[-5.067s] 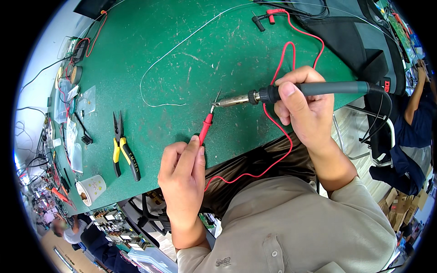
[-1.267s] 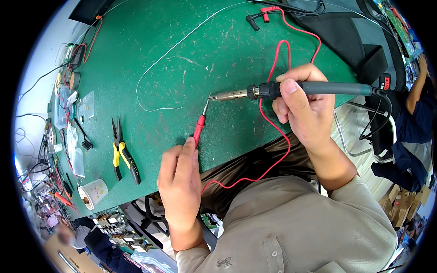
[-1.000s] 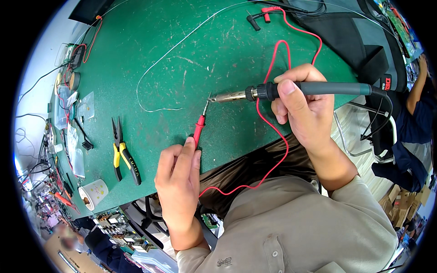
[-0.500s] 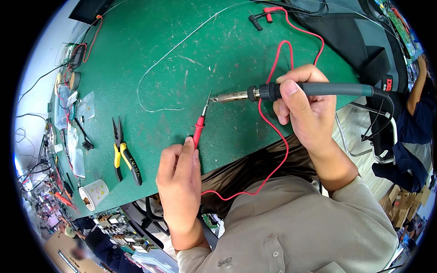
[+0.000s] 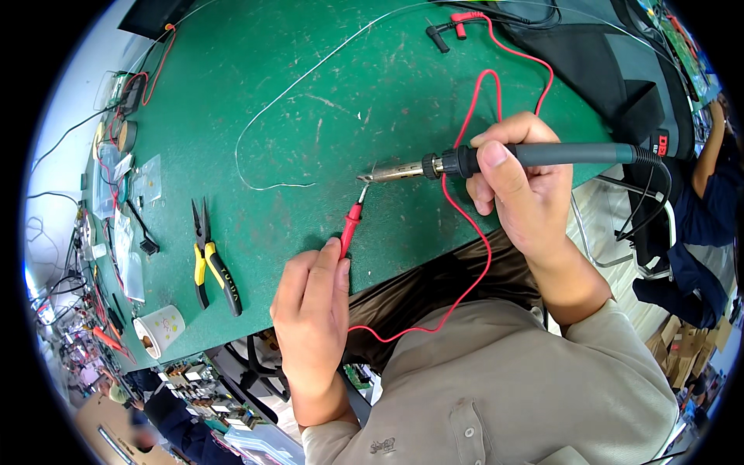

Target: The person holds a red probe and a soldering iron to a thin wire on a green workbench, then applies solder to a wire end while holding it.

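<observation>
My left hand (image 5: 311, 314) pinches a red multimeter test probe (image 5: 352, 226), its metal tip slanting up and away from me. A soldering iron (image 5: 577, 154) with a dark grey handle is gripped in my right hand (image 5: 531, 186), pointing left. The iron's tip meets the probe's metal tip over the green table; whether they press together is too small to tell. From the probe, a red lead (image 5: 488, 252) loops under the iron. A thin solder wire (image 5: 239, 147) curves across the table, its free end left of the two tips, held by neither hand.
Yellow-and-black long-nose pliers (image 5: 204, 260) lie left of my left hand on the green table (image 5: 302, 221). A paper cup (image 5: 164, 328) stands tilted-looking at the near left edge. Black and red probe plugs (image 5: 439, 39) lie at the back, beside a dark bag (image 5: 577, 74).
My left hand and the probe have shifted slightly right. The iron's tip has dipped a little toward me, now lying across the probe's metal tip.
</observation>
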Demonstrator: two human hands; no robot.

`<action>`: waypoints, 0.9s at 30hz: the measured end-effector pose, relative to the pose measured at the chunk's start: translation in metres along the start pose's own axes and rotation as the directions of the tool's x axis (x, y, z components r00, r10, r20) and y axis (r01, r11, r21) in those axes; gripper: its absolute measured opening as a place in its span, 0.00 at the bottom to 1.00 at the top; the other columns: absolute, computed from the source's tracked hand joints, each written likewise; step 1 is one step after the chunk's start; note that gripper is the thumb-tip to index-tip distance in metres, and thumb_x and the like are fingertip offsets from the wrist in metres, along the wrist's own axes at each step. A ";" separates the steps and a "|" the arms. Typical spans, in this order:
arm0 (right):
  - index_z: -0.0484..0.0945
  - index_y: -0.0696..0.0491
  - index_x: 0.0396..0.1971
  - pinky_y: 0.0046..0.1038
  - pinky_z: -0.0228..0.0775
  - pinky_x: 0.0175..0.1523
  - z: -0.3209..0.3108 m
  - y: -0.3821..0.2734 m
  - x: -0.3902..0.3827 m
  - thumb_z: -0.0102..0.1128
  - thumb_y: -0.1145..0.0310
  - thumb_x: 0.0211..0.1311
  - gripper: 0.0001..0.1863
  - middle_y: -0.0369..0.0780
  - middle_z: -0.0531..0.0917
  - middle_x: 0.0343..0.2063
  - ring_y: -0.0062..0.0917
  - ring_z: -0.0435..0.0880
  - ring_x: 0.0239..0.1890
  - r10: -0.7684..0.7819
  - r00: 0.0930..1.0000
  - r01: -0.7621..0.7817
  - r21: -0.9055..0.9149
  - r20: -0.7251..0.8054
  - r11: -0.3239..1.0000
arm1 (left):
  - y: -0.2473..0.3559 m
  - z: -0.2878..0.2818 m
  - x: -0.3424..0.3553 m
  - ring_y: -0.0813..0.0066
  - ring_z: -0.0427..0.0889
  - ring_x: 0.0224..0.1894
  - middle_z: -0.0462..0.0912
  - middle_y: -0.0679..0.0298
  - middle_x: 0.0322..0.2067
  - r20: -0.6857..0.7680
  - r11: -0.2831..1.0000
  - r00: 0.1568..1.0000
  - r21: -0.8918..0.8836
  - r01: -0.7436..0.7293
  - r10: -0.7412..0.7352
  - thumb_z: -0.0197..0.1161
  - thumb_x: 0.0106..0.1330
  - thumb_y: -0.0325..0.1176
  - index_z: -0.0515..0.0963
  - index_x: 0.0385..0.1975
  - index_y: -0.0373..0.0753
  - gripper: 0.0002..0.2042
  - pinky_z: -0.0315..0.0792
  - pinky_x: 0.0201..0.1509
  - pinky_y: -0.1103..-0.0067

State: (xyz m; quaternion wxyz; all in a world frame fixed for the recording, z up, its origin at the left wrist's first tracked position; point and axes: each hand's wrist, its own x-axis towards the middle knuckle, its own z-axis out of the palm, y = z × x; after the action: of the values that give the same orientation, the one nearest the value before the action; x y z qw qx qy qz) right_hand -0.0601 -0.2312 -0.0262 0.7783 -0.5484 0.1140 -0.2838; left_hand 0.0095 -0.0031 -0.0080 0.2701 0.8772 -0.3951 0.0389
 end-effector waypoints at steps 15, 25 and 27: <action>0.73 0.60 0.29 0.13 0.52 0.17 0.001 -0.002 -0.002 0.58 0.76 0.63 0.05 0.30 0.72 0.14 0.07 0.65 0.14 0.027 1.000 -0.027 -0.043 -0.002 0.999 | 0.002 -0.004 0.002 0.68 0.73 0.25 0.73 0.60 0.30 0.040 0.998 0.998 -0.035 0.051 -0.050 0.66 0.56 0.19 0.80 0.40 0.31 0.12 0.68 0.26 0.75; 0.73 0.60 0.29 0.13 0.52 0.17 0.001 -0.002 -0.001 0.58 0.76 0.63 0.05 0.31 0.72 0.14 0.07 0.65 0.14 0.012 1.000 -0.012 -0.065 -0.002 0.998 | 0.002 -0.006 0.003 0.67 0.74 0.26 0.74 0.59 0.30 0.057 0.998 0.997 -0.034 0.049 -0.047 0.66 0.56 0.19 0.80 0.41 0.31 0.12 0.69 0.27 0.75; 0.73 0.60 0.29 0.13 0.53 0.17 0.001 -0.002 -0.001 0.58 0.76 0.63 0.05 0.31 0.72 0.14 0.07 0.65 0.14 0.010 1.000 -0.011 -0.071 -0.010 0.997 | 0.002 -0.005 0.004 0.70 0.74 0.25 0.75 0.59 0.30 0.044 0.998 0.998 -0.034 0.055 -0.054 0.66 0.57 0.20 0.81 0.40 0.32 0.10 0.69 0.27 0.78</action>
State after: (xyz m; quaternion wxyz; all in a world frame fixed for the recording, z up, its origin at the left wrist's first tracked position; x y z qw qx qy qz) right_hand -0.0609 -0.2303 -0.0244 0.7592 -0.5737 0.1308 -0.2782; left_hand 0.0114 -0.0038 -0.0019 0.2779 0.8834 -0.3773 0.0054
